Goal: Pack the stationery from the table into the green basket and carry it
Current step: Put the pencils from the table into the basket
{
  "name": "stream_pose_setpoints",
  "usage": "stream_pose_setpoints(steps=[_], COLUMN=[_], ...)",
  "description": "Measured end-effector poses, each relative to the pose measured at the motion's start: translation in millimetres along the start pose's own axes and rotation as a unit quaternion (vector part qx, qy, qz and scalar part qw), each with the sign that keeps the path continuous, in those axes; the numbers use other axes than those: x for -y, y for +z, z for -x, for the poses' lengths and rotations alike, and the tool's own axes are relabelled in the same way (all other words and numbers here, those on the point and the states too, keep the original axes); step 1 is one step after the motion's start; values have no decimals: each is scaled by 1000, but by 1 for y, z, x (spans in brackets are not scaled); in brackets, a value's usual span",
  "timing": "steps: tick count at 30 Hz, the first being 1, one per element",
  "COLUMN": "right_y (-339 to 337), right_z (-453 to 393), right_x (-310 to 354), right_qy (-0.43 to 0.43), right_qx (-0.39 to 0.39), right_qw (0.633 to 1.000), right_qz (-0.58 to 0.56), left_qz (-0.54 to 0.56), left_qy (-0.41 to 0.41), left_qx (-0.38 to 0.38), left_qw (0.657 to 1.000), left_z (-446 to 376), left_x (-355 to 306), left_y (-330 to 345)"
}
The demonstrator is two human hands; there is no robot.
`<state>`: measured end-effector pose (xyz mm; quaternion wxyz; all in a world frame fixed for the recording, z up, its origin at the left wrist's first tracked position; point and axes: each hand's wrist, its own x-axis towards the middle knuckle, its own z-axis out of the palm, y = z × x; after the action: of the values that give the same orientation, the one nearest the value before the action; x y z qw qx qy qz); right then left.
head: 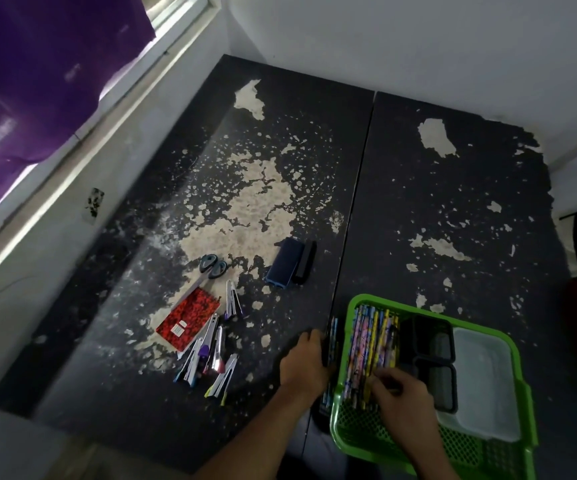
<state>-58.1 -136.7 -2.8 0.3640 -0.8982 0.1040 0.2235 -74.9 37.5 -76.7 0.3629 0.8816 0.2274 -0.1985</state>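
Right hand pinches pencils inside the green basket, left hand grips more alongside — best lay them parallel.

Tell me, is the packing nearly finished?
Not yet. A row of pencils already lies in the green basket, where the right hand is arranging them. The left hand holds more pencils outside it. The staplers, red notebook, scissors and dusters remain on the table.

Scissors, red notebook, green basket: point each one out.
scissors (213, 265), head view, on the grey handles.
red notebook (190, 318), head view, middle of its cover.
green basket (344, 393), head view, on its left wall.
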Motion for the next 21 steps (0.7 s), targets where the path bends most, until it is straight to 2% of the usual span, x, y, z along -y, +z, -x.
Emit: stream_pose_setpoints(steps=[15, 18, 21], right_y=[-1, -3, -6], right_z=[8, 12, 15], right_x=[7, 8, 8], right_qy=[-34, -46, -53], right_qx=[12, 14, 15], right_qw=[999, 998, 998], right_qz=[-26, -31, -41], left_qz=[-32, -11, 58], left_qy=[-31, -37, -43], left_qx=[-39, -62, -86], left_qw=[998, 997, 994], left_z=[6, 9, 13], left_x=[4, 9, 17], left_y=[-7, -9, -11])
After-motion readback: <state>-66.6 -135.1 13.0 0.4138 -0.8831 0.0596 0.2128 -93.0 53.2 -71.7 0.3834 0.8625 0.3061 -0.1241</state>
